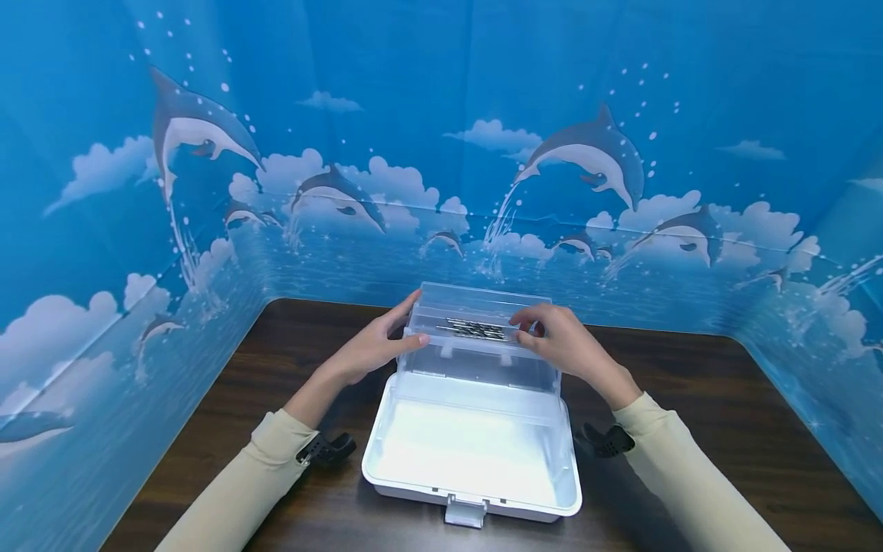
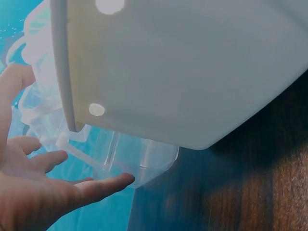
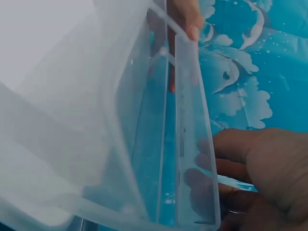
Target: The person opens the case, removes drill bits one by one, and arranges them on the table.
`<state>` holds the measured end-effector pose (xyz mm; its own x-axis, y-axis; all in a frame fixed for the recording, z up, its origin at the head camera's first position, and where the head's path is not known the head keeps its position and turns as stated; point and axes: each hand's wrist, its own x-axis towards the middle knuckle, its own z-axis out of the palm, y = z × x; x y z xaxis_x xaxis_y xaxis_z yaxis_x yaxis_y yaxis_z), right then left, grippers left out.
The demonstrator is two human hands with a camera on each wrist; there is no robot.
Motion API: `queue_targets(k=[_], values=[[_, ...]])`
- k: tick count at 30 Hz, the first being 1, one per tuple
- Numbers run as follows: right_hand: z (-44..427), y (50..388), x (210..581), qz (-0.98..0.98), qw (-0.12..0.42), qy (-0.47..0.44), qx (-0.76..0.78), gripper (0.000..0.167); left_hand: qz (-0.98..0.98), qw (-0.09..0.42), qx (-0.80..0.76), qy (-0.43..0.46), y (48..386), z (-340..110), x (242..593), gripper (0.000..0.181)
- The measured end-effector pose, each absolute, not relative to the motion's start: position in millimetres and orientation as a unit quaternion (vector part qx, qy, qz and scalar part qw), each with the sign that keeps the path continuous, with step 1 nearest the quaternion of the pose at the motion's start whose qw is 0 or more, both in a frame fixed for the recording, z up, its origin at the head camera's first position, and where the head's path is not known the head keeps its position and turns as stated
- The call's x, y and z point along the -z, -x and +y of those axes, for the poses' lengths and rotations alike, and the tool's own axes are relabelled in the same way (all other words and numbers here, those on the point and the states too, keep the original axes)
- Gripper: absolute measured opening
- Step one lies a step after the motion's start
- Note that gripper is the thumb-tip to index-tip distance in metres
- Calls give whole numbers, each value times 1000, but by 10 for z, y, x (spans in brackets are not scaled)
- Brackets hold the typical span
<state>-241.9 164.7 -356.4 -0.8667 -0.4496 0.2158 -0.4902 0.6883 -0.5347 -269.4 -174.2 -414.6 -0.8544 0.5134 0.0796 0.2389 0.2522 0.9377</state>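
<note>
A white box [image 1: 472, 448] stands with its lid raised, and a clear tray [image 1: 434, 318] at the back holds several thin, dark, spiral-patterned rods [image 1: 476, 330]. My left hand [image 1: 369, 353] grips the tray's left end, thumb in front, other fingers behind; the left wrist view shows this hand [image 2: 43, 187] with fingers spread beside clear plastic. My right hand [image 1: 569, 349] is at the tray's right end, fingers bent and apart, tips beside the rods. In the right wrist view, some fingertips of this hand [image 3: 274, 178] show through the clear wall [image 3: 192, 125]; I see nothing held.
A latch [image 1: 465, 512] hangs at the box's front edge. The box stands on a dark wooden table [image 1: 697, 429]. Behind and around the table hangs a blue sheet [image 1: 414, 92] printed with dolphins and clouds. A black strap is on each wrist.
</note>
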Motion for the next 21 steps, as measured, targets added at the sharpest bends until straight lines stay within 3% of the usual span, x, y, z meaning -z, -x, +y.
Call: queue_targets(k=[14, 21], values=[[1688, 2597, 3473, -917, -62, -277, -279, 9, 778, 131, -567, -235, 2684, -1734, 4136, 86], [1672, 2616, 3503, -921, -51, -268, -279, 9, 777, 134, -568, -237, 2687, -1741, 4120, 88]])
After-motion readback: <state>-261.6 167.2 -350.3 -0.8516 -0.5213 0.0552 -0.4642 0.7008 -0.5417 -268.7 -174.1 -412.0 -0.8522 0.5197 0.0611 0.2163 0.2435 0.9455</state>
